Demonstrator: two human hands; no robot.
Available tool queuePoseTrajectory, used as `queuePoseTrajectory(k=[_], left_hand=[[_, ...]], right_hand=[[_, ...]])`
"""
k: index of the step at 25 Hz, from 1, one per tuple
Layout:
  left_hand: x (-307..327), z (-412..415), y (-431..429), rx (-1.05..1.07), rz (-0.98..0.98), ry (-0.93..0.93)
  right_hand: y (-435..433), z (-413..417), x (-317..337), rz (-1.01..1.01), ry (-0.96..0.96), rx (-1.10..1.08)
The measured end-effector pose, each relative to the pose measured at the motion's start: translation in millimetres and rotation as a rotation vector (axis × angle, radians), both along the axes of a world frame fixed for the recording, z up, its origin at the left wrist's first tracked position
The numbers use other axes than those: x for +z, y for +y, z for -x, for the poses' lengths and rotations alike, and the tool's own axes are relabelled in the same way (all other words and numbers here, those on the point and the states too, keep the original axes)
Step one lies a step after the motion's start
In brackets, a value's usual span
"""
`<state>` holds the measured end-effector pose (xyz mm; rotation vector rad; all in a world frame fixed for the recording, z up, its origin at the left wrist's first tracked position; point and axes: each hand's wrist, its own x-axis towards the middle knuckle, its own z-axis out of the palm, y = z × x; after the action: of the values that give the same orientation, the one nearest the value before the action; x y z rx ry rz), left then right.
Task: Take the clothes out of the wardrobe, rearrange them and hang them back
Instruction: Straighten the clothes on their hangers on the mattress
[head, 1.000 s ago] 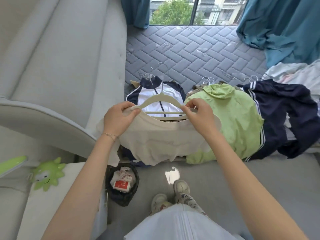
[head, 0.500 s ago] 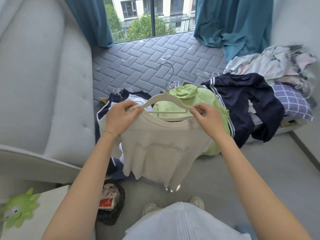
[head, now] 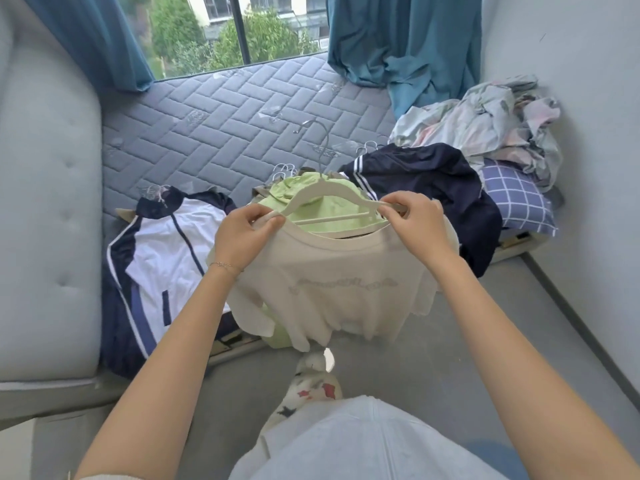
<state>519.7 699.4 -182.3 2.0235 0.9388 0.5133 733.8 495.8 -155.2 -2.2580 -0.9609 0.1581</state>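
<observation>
1. The cream short-sleeved T-shirt (head: pixel 332 289) hangs in the air in front of the person, over the floor just before the bed's edge. Its neckline is draped on a white plastic hanger with a metal hook (head: pixel 325 190).
2. The left hand (head: pixel 242 233) pinches one shoulder of the shirt against one end of the hanger. The right hand (head: pixel 415 220) pinches the other shoulder at the other end. The fingers of both are curled tight on cloth and hanger together.
3. The step in hand looks like seating this shirt on its hanger, and that seems nearly finished.
4. Already out of the wardrobe are a white and navy track jacket (head: pixel 166 251), a lime-green garment (head: pixel 298 199) and a dark navy jacket with white stripes (head: pixel 426 178). They lie side by side on the bed with hooks showing at their collars.
5. Hanging everything back appears still to be done; the wardrobe is not in view.
6. The garments rest on a grey quilted mattress (head: pixel 221 112). At its right end sit a crumpled heap of pale bedding (head: pixel 485 123) and a blue checked pillow (head: pixel 516 199).
7. Teal curtains (head: pixel 398 36) frame a window (head: pixel 242 26) with trees outside. A grey padded headboard (head: pixel 45 202) stands on the left, and the grey floor (head: pixel 467 323) runs below.
</observation>
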Motion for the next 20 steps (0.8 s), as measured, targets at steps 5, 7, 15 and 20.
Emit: queuePoseTrajectory(k=[5, 7, 15, 20], left_hand=[[-2.6, -53.5, 14.4, 0.019, -0.006, 0.011], [-6.0, -66.5, 26.6, 0.036, -0.003, -0.004], [-34.6, -101.1, 111.0, 0.092, 0.075, -0.002], [-54.0, -122.3, 154.2, 0.128, 0.124, -0.006]], right_hand=[[17.8, -57.5, 0.4, 0.010, 0.037, 0.012], [33.3, -73.1, -5.1, -0.006, 0.026, 0.010], [138.8, -118.2, -32.1, 0.072, 0.053, 0.084], [187.0, -136.6, -47.5, 0.082, 0.073, 0.071]])
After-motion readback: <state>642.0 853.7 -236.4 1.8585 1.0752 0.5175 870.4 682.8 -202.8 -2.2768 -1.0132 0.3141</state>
